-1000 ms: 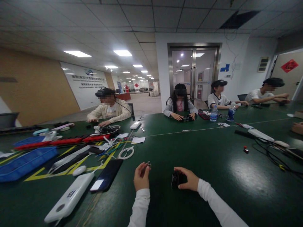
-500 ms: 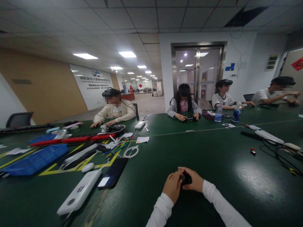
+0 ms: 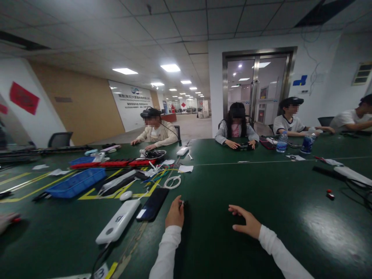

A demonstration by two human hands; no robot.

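My left hand is closed at the table's middle, just right of a dark phone. A small dark object with a light spot shows at its fingertips; most of it is hidden, so I cannot tell its kind. To the right, apart from it, my right hand hovers over the green table with thumb and fingers spread and nothing between them. A white power bank with a cable lies left of the phone.
Beyond the phone lie a white cable coil, coloured wires and a blue tray. At right are a small red-and-white piece and black cables. Several people sit across the table; another person's hand holds something red at far left.
My hands have parted. The left moved leftward with the small dark object, while the right let go and opened. The view has turned left.
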